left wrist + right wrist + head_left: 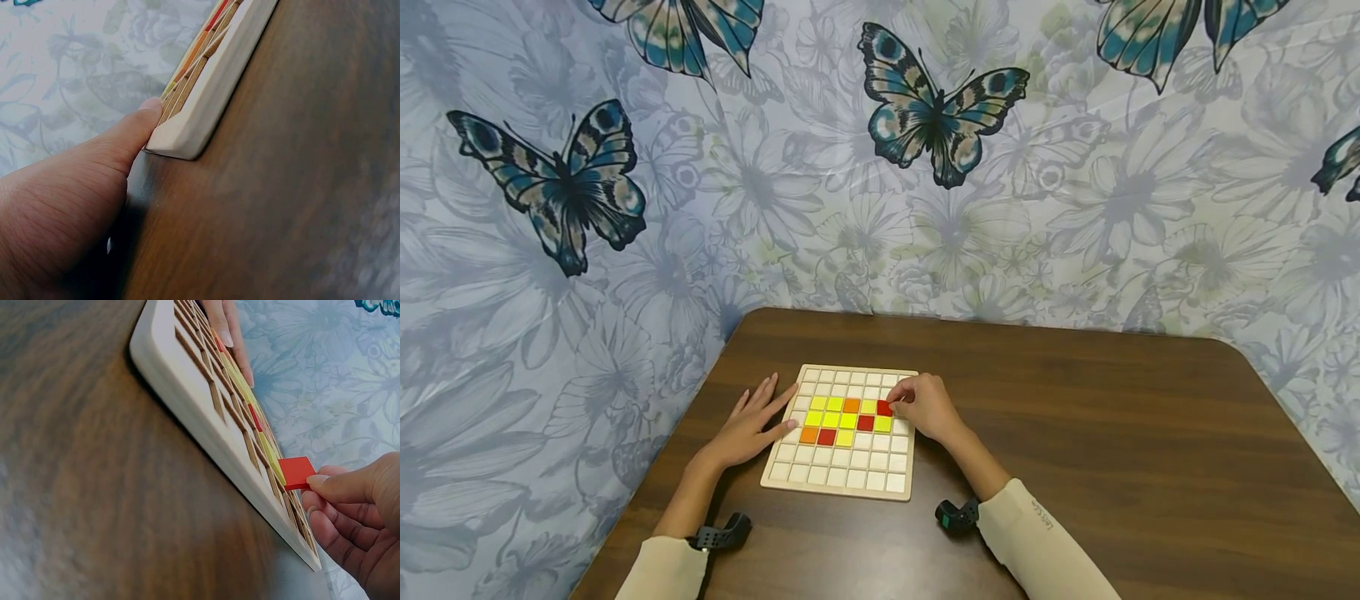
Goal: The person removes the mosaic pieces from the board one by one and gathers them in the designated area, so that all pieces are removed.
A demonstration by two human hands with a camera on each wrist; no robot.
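A pale wooden grid board [838,491] lies on the table, its square cells partly filled with yellow, orange and red tiles. My right hand [928,407] is over the board's right side and pinches a red square tile [296,472] between thumb and fingertips. In the right wrist view that tile is tilted at the cells, beside a yellow tile [271,459]. At the board's left edge my left hand [751,429] rests with fingers spread, and its thumb touches the frame. An orange tile [808,435] sits in the cell nearest that thumb.
The brown wooden table [1075,433] extends right of the board and behind it. A cloth with butterflies [942,117] and flowers hangs behind the table. Dark bands, a left one [722,533] and a right one [957,517], are on the wrists.
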